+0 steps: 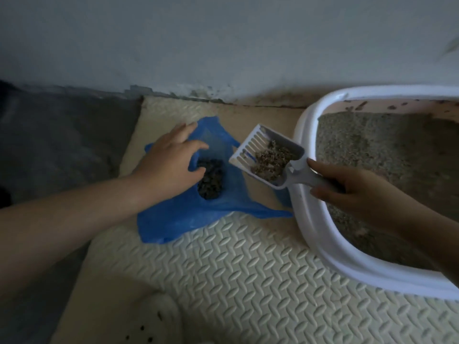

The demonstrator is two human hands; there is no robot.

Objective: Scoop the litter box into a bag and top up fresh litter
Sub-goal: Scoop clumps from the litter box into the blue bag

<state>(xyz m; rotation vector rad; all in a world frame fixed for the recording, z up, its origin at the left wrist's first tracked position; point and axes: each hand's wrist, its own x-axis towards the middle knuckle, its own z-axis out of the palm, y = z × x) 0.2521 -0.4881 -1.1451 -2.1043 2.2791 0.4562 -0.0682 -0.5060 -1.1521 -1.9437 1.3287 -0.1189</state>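
The left hand [171, 160] lay spread over the blue bag [198, 209], fingers splayed wide and thumb hooked at the edge of the opening, pinning the film open rather than gripping anything; the right hand [347, 192] was closed around the handle of the white scoop [268, 155], thumb along the top. The scoop hung between bag and litter box [313, 219], its slotted blade pointing toward ten o'clock and just clear of the box rim, with a clump of soiled litter [272, 160] heaped at the heel of the blade. The bag lay flat on the embossed foam mat [248, 269] at about nine o'clock from the box, already holding a dark pile of waste [211, 180] in its mouth. That bag looked thin, limp and slippery; it would likely collapse shut without a hand on the rim, so the hold belonged at the edge of the opening, not on the loose skirt. The scoop seemed stiff, light plastic, best held far back on the handle so the blade could tip freely. The clump looked crumbly and loose, apt to shed grains through the slots or off the sides if tilted early. The box, broad and filled with grey litter [372, 150] toward three o'clock, would be heavy and was better left where it sat.
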